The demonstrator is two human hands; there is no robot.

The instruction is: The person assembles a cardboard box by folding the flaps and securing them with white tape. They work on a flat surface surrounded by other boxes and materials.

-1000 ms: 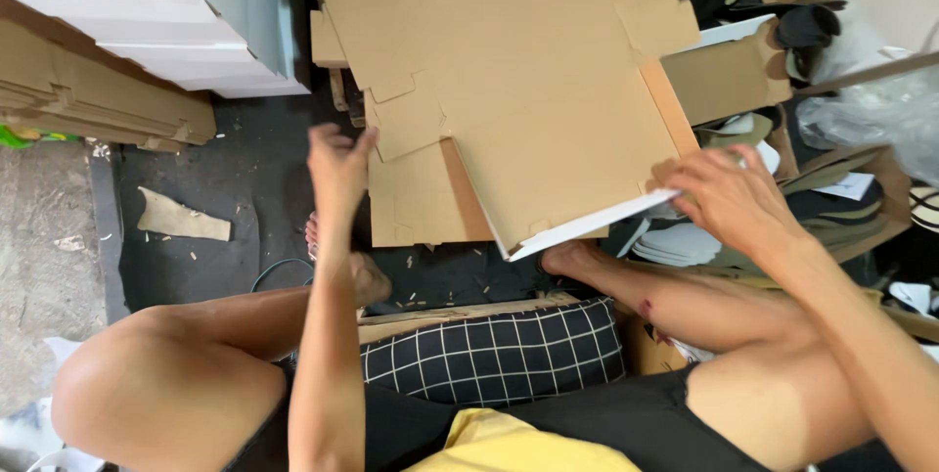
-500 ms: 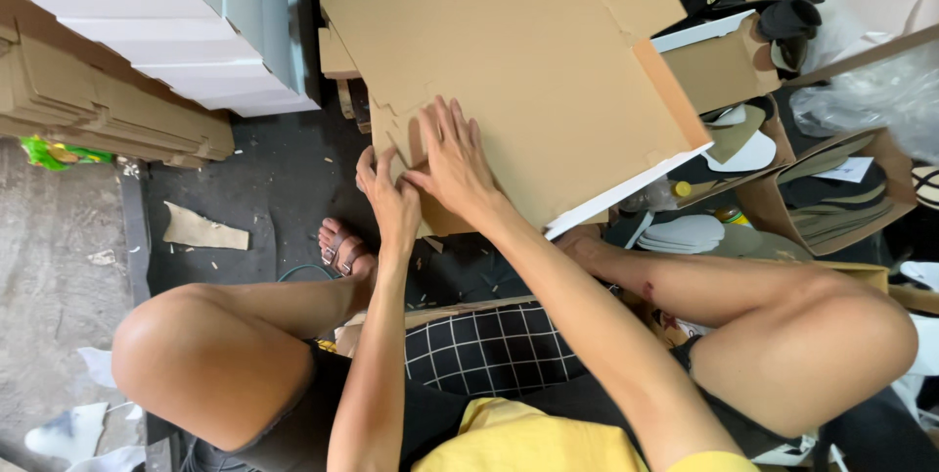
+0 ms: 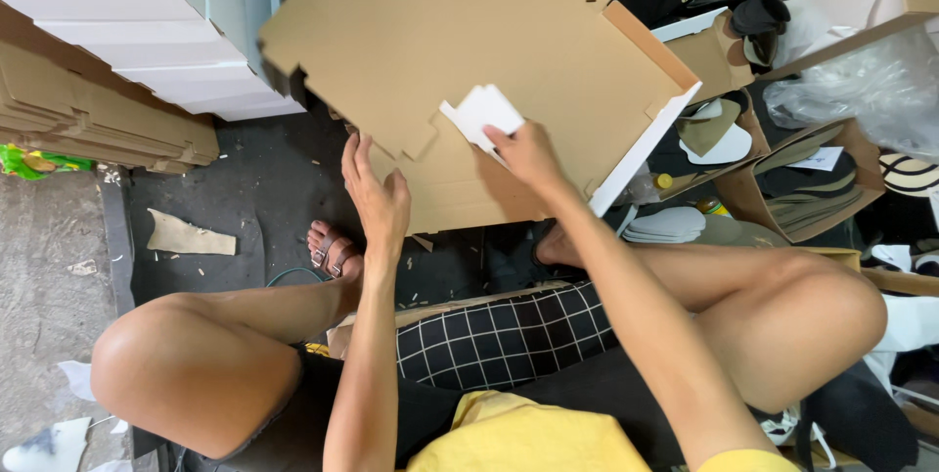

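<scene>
flat cardboard box blank (image 3: 469,51) still unfolded; right hand (image 3: 523,154) pinches 1 white flap (image 3: 481,112), left hand (image 3: 377,200) open, bracing its edge

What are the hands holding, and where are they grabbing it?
The right hand lifts a white flap of the flat cardboard box by its edge. The left hand lies flat on the cardboard's lower edge, pressing rather than gripping.

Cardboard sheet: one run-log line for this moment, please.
left hand: flat on cardboard sheet | right hand: folding white flap | seated, checked cushion below

Soft even daylight (sharp, slight wide-angle)
</scene>
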